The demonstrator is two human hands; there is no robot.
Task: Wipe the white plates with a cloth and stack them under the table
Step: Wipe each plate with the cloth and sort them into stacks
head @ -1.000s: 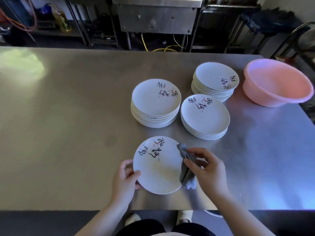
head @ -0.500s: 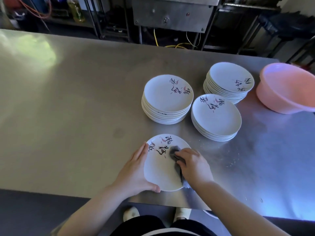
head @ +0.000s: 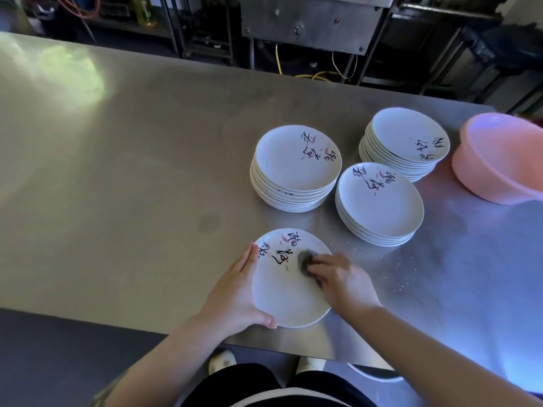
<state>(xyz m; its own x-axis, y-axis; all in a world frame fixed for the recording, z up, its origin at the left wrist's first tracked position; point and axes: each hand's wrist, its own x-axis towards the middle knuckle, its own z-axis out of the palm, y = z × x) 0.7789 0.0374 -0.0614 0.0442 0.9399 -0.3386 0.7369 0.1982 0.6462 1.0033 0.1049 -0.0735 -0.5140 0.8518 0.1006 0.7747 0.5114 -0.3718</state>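
A single white plate (head: 289,292) lay flat near the front edge of the steel table (head: 117,186), round and glossy, with black brush-style characters and pink leaf strokes on its far half; the writing could not be read. The left hand (head: 235,295) cupped its left rim, fingers straight along the edge and the thumb hooked round the near edge. The right hand (head: 340,280) pressed a small dark grey cloth (head: 305,259) onto the plate's upper right part, fingers curled over it; the hand and cloth were blurred. Beyond stood three stacks of like plates with the same markings: one (head: 295,168) behind the single plate, one (head: 379,204) to its right, one (head: 405,143) farther back. A pink basin (head: 499,160) sat just beside that far stack, at the table's right end.
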